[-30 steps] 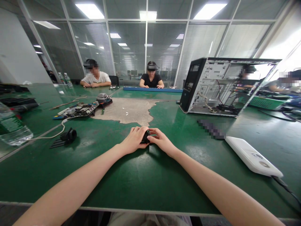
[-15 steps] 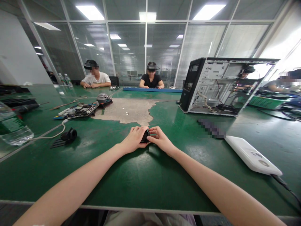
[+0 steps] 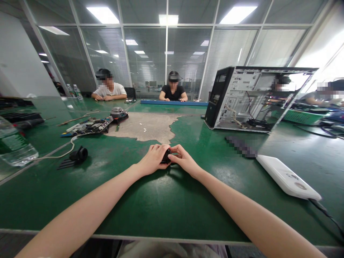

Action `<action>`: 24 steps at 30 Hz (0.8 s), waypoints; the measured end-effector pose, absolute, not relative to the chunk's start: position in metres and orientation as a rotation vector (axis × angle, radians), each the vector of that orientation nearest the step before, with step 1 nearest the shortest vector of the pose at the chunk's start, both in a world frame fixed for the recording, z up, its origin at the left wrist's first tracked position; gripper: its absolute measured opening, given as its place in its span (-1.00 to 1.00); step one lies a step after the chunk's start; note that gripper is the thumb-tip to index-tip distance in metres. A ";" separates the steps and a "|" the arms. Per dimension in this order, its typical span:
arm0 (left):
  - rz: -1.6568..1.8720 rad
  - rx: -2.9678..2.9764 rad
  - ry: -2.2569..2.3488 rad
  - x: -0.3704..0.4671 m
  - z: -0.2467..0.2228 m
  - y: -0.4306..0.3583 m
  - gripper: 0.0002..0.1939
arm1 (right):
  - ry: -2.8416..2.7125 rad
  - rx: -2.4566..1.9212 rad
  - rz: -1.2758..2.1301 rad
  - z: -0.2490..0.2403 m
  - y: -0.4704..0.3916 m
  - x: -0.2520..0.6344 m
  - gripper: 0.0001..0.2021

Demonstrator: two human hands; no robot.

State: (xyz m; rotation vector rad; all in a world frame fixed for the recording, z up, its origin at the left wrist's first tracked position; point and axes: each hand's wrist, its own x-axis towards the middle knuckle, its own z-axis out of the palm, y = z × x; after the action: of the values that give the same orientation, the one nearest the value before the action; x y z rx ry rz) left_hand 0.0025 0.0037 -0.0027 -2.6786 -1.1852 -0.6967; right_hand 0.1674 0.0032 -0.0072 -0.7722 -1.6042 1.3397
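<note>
A small black part point(image 3: 166, 157) is held just above the green table point(image 3: 161, 208), near the middle of the view. My left hand point(image 3: 153, 158) wraps round it from the left, fingers closed over its top and side. From the right, my right hand point(image 3: 182, 159) pinches its right side between thumb and fingers. Both hands hide much of the part, so its exact shape cannot be made out. Off to the left lies another black piece point(image 3: 77, 154) with thin prongs.
An open computer case point(image 3: 221, 96) stands at the back right. Nearer are a white power bank point(image 3: 288, 177) with a cable and a blurred dark item point(image 3: 241, 147). At left are a circuit board point(image 3: 90, 126), a cord and a water bottle point(image 3: 14, 143). Several people sit beyond.
</note>
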 end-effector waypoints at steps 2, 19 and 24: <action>-0.695 -2.677 -1.188 0.003 -0.003 0.004 -0.43 | -1.601 -0.810 1.326 -0.007 0.003 0.167 -0.73; -0.703 -2.684 -1.181 0.002 -0.003 0.003 -0.44 | -1.590 -0.763 1.370 -0.007 0.004 0.169 -0.75; -0.733 -2.689 -1.202 0.002 -0.003 0.003 -0.44 | -1.588 -0.844 1.322 -0.010 0.005 0.167 -0.71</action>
State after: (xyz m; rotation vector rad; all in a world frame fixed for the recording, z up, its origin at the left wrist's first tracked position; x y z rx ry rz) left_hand 0.0022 0.0031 -0.0030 -2.6891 -1.2019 -0.7329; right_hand 0.1672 0.0050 -0.0096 -0.8443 -1.5876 1.3221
